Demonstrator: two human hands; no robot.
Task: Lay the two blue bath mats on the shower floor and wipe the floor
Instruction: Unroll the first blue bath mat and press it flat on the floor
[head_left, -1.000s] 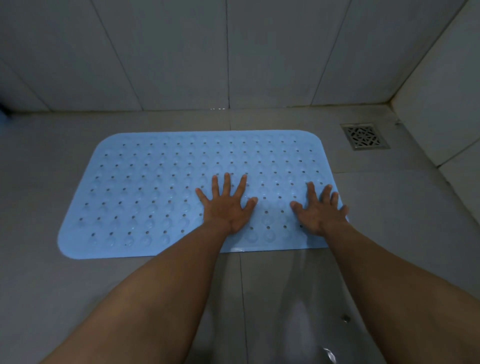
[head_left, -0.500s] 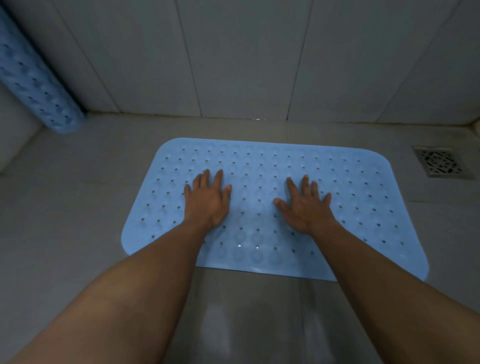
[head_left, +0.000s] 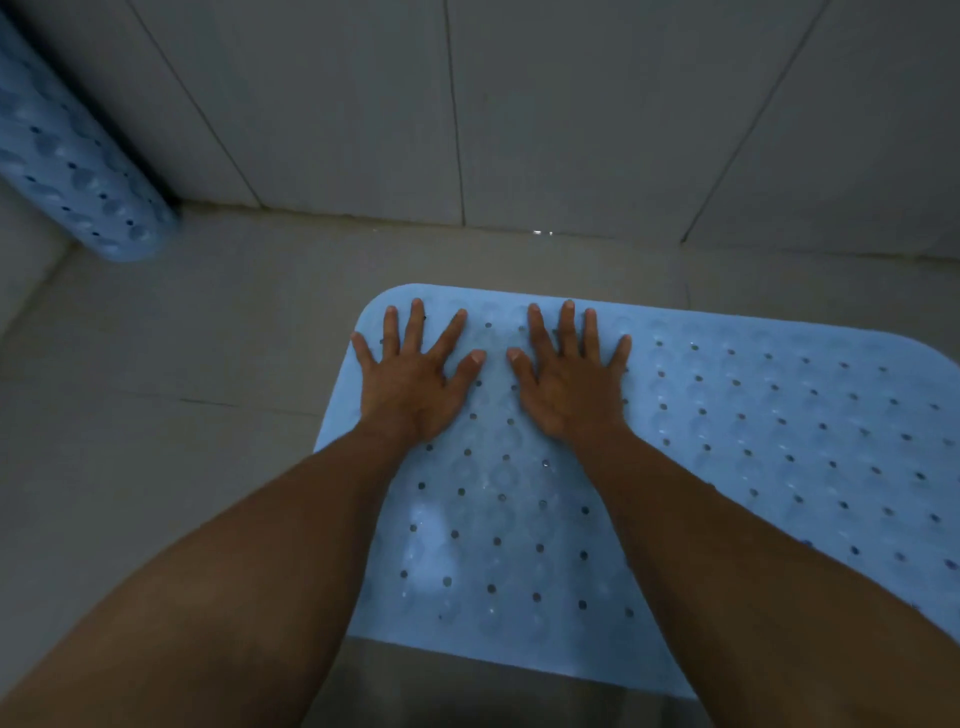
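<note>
A light blue bath mat lies flat on the shower floor, a soft, rubbery sheet with rounded corners, dotted with rows of small round holes and shallow circular bumps. Both hands rest palm-down on its far left corner, side by side, thumbs nearly meeting: the left hand and the right hand each have straight, spread fingers pressing the surface and grip nothing. A second blue mat, rolled into a tube with the same dimpled, perforated texture, leans in the far left corner against the wall tiles. Floor and wall are smooth, grey and large-format, with thin grout lines.
</note>
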